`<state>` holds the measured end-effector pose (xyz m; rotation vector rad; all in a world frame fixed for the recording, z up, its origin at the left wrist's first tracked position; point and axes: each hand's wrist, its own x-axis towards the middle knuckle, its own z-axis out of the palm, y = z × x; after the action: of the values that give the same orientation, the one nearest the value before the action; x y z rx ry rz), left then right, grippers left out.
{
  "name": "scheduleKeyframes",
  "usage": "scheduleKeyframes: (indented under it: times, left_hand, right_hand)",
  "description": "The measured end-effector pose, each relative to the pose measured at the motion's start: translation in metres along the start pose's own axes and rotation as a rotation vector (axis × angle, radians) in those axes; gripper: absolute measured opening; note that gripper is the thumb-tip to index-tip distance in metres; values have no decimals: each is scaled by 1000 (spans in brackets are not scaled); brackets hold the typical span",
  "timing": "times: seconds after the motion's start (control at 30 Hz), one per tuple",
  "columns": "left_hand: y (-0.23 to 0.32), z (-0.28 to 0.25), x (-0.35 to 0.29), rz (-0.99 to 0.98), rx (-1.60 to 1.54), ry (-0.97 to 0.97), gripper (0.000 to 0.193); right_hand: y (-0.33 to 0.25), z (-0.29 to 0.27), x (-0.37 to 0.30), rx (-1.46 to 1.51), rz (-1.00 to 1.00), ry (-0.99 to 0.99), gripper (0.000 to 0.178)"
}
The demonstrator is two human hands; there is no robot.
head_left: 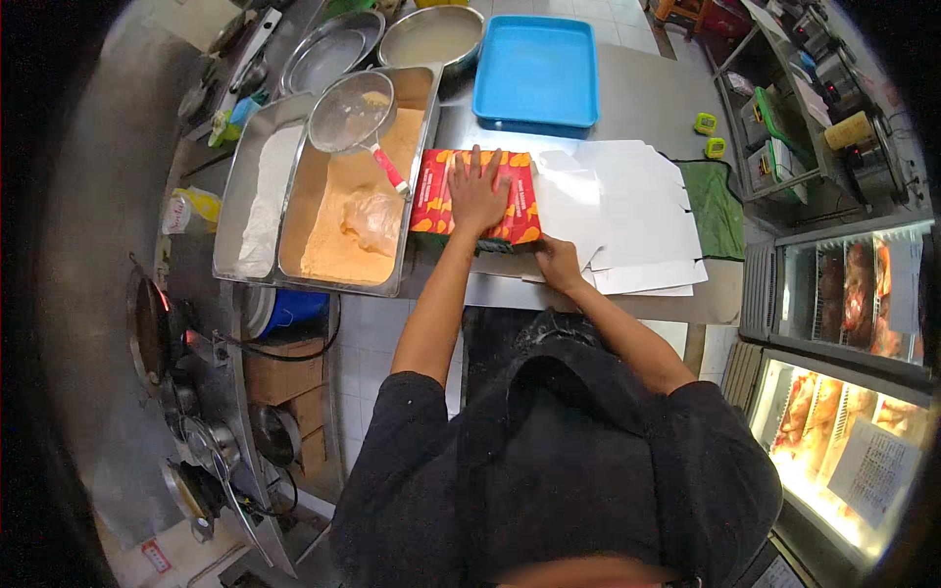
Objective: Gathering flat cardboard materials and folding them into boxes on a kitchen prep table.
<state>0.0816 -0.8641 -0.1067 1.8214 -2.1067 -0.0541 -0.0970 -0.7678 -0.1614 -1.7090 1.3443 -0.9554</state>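
Observation:
A red cardboard box (524, 201) with a yellow and orange pattern sits on the steel table, in front of me. My left hand (478, 196) lies flat on its top, fingers spread. At the box's near right corner, my right hand (560, 265) is closed on the edge; its fingertips are partly hidden. Flat white cardboard sheets (637, 216) are stacked just right of the box. To its left stands a steel pan of orange breading powder (333, 235), with a pale, coated lump (372, 221) in it. A mesh strainer (351, 113) rests across this pan, its red handle pointing toward the box.
Beside the orange pan is a pan of white powder (265, 206). Metal bowls (431, 39) and a blue tray (536, 73) stand farther back. Two small yellow-green devices (706, 123) and a green cloth (716, 211) lie at right. Lit food cabinets (843, 431) flank my right side.

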Motion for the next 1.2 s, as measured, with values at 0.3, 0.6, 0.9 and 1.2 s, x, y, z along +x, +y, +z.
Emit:
scheduleKeyframes:
  times: [0.3, 0.6, 0.9, 1.2]
  left_hand:
    - [10, -14, -1, -12, -87, -32, 59]
    - [8, -16, -2, 22, -120, -81, 60]
    - [7, -15, -3, -17, -97, -90, 61]
    - [11, -20, -3, -70, -41, -124, 59]
  right_hand:
    - [-22, -22, -3, -162, 39, -99, 28]
    - [-20, 14, -7, -325, 90, -71, 21]
    - [-40, -63, 43, -275, 213, -429, 40]
    - [34, -57, 139, -88, 66, -285, 32]
